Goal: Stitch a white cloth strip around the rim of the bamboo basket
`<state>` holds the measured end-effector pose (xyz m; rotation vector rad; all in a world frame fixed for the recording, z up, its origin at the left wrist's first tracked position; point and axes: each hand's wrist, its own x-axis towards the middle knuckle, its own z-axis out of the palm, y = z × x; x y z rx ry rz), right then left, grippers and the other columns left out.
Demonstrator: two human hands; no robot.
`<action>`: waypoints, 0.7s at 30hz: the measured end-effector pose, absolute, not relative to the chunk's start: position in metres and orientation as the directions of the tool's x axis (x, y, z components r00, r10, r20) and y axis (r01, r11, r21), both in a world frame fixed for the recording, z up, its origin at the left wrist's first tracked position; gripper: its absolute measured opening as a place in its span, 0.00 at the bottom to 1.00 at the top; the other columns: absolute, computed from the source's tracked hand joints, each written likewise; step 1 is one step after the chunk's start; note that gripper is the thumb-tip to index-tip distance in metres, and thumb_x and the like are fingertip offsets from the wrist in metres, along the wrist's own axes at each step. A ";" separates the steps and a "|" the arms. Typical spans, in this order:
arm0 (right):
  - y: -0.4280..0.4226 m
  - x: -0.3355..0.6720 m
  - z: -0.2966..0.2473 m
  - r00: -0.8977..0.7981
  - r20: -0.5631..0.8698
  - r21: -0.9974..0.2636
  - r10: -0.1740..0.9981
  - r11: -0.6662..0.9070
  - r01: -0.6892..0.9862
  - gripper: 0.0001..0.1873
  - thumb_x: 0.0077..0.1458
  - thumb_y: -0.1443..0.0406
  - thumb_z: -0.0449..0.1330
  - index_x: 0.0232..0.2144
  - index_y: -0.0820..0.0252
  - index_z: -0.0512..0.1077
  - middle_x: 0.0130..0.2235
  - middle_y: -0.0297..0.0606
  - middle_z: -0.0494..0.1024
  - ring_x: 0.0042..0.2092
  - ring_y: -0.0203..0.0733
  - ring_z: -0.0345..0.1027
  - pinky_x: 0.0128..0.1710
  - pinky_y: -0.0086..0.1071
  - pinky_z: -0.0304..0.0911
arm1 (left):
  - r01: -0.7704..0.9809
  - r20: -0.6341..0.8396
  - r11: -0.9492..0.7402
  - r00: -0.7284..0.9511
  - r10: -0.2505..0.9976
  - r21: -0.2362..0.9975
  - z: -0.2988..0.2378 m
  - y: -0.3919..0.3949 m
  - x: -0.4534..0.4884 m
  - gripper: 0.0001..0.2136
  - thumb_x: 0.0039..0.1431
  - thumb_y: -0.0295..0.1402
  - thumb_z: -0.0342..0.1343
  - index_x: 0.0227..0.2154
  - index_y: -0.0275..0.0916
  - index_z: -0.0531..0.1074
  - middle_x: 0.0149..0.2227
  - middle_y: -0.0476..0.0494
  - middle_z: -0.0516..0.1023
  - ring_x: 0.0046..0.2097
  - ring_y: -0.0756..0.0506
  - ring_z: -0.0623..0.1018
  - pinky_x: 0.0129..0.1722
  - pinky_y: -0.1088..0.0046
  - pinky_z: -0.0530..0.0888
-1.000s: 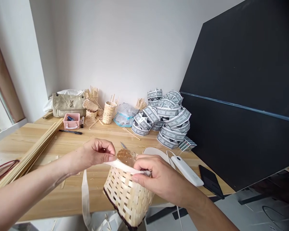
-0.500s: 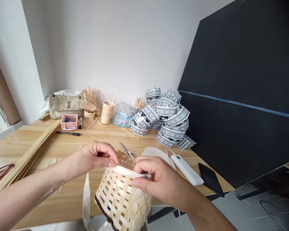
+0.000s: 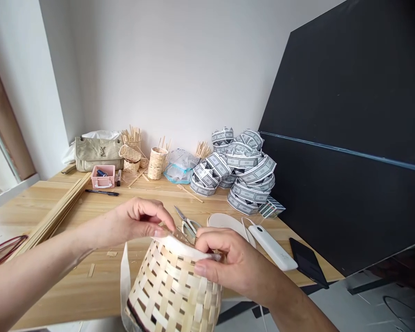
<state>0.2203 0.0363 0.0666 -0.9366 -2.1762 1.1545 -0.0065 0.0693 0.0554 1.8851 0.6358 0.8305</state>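
**Your hands pinch a white strip on a basket's rim**

Your left hand [image 3: 141,219] and right hand [image 3: 232,266] hold a woven bamboo basket [image 3: 173,293] tilted up over the near edge of the table [image 3: 62,295]. The white strip [image 3: 181,246] lies along the basket's rim. Your left fingers [image 3: 161,222] are nearly closed, pinching the strip's left end against the rim. Your right fingers [image 3: 207,240] curl over the strip at its right end, with the thumb near its tip. A white strap [image 3: 125,281] hangs down the basket's left side. Just beyond the basket, scissors [image 3: 187,225] lie on the table, and a white power bank [image 3: 273,248] lies farther right.
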 end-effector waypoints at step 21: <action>0.035 0.218 0.064 -0.593 0.178 -0.791 0.785 0.472 0.388 0.12 0.48 0.65 0.57 0.17 0.61 0.59 0.23 0.30 0.58 0.26 0.32 0.52 0.25 0.27 0.47 | 0.268 0.284 -0.599 0.689 0.666 0.754 0.059 0.065 -0.007 0.07 0.55 0.27 0.53 0.29 0.39 0.76 0.27 0.48 0.70 0.28 0.52 0.71 0.29 0.81 0.67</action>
